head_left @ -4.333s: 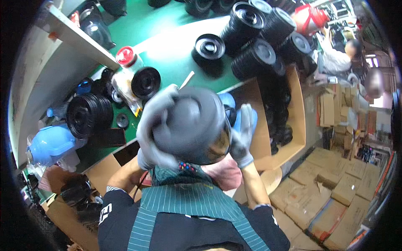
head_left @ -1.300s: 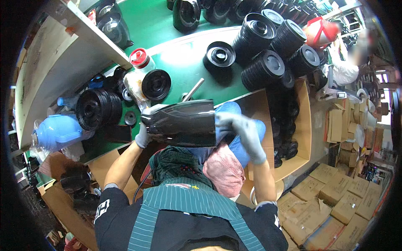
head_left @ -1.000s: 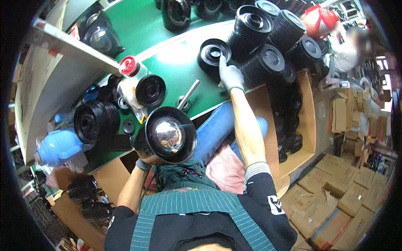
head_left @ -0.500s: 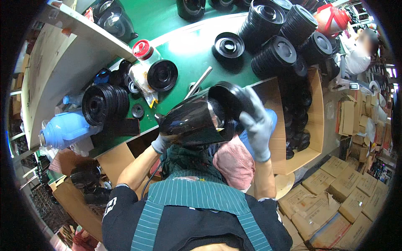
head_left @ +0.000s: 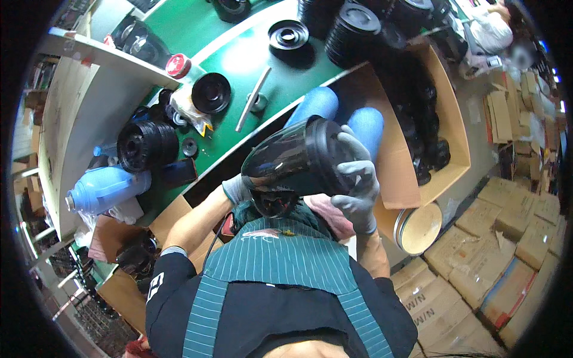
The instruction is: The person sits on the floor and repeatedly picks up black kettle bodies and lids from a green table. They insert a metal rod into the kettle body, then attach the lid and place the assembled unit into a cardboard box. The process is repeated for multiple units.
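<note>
A glossy black jug body (head_left: 277,155) lies tilted on its side in front of my chest. My left hand (head_left: 237,190), in a grey glove, supports its left end from below, and most of those fingers are hidden behind it. Over the wide right end sits a black round base cap (head_left: 329,156). My right hand (head_left: 358,188), also gloved, grips the cap's outer face with its fingers curled round the edge. Whether the cap is fully seated I cannot tell.
On the green table (head_left: 239,65) are a loose black disc (head_left: 288,37), another disc (head_left: 210,93), a metal rod (head_left: 253,98) and a red-lidded jar (head_left: 179,67). A blue jug (head_left: 107,190) stands left. An open carton (head_left: 444,173) of black parts is right.
The cap has come against the jug body's wide end, and my right hand has closed round it. My view has shifted, with the table things now higher and further left.
</note>
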{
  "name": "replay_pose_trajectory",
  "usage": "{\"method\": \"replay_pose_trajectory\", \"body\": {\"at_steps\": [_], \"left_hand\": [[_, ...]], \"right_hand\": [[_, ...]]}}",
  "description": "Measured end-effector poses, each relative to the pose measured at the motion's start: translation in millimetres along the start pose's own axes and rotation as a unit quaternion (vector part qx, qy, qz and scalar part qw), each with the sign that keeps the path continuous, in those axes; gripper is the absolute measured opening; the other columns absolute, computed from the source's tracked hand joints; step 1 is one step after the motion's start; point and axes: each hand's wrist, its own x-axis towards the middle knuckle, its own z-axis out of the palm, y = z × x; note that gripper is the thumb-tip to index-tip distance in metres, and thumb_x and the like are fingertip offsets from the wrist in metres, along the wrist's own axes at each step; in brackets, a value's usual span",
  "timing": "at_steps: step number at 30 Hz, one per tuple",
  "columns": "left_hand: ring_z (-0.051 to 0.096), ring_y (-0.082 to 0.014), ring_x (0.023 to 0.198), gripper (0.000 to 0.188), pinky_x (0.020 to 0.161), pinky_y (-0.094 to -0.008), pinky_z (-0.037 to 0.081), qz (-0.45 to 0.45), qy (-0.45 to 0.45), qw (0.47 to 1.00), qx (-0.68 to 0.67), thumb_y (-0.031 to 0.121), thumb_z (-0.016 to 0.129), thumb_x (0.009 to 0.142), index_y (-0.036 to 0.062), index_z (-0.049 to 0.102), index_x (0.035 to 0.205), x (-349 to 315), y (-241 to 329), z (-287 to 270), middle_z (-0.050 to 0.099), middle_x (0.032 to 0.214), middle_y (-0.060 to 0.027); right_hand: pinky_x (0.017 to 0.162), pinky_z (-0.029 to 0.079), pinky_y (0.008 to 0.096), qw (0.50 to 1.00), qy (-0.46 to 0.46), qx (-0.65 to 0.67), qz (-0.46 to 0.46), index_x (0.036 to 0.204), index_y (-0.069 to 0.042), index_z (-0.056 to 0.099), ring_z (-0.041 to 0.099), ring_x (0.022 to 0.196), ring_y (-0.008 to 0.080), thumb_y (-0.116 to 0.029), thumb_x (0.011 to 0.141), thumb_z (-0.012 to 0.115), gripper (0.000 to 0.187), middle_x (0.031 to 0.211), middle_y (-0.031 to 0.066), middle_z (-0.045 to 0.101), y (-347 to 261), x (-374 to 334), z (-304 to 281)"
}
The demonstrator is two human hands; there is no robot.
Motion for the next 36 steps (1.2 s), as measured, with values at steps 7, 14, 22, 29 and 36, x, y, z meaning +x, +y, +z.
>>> {"method": "replay_pose_trajectory", "body": {"at_steps": [7,14,22,29,36], "left_hand": [[0.063,-0.0238,0.137,0.046,0.121,-0.0421,0.051,-0.113,0.064,0.984,-0.123,0.016,0.057,0.113,0.0071,0.052,0.158,5,6,16,0.061,0.156,-0.0123],[0.064,-0.024,0.136,0.045,0.121,-0.0423,0.05,-0.175,0.009,0.982,-0.063,0.016,0.057,0.114,0.0053,0.053,0.157,9,32,33,0.06,0.156,-0.013],[0.07,-0.0241,0.125,0.041,0.106,-0.041,0.061,-0.024,0.003,0.998,0.053,0.013,0.064,0.109,0.0023,0.06,0.149,13,-51,-9,0.068,0.144,-0.0141],[0.071,-0.0274,0.12,0.046,0.106,-0.0422,0.058,0.134,0.212,0.968,0.004,0.013,0.072,0.1,0.0007,0.064,0.144,-21,26,5,0.07,0.138,-0.014],[0.08,-0.0336,0.098,0.044,0.086,-0.0413,0.063,0.353,0.196,0.533,0.744,0.021,0.075,0.084,0.0044,0.078,0.124,-6,168,47,0.08,0.111,-0.0185]], "right_hand": [[0.128,0.033,0.0557,0.997,-0.035,-0.053,-0.043,0.116,-0.011,0.071,0.033,0.16,0.0458,-0.027,0.068,0.103,0.059,0.159,0.0274,0.053,-7,-6,-20],[0.129,0.031,0.0549,0.996,-0.018,-0.051,-0.07,0.114,-0.014,0.074,0.029,0.163,0.0442,-0.023,0.065,0.104,0.058,0.159,0.0274,0.053,-13,-16,-19],[0.129,0.03,0.054,0.996,-0.041,-0.076,-0.039,0.114,-0.011,0.071,0.034,0.16,0.0466,-0.038,0.072,0.1,0.057,0.161,0.0302,0.05,-20,-12,-14],[0.122,0.037,0.0406,0.993,0.071,-0.008,0.094,0.127,-0.006,0.062,0.048,0.146,0.0278,-0.051,0.077,0.097,0.076,0.159,0.0212,0.047,-10,-24,-13],[0.114,0.039,0.0334,0.952,0.03,-0.149,0.266,0.15,-0.003,0.04,0.05,0.127,0.0187,-0.074,0.102,0.055,0.086,0.139,0.0103,0.054,-9,-16,-21]]}}
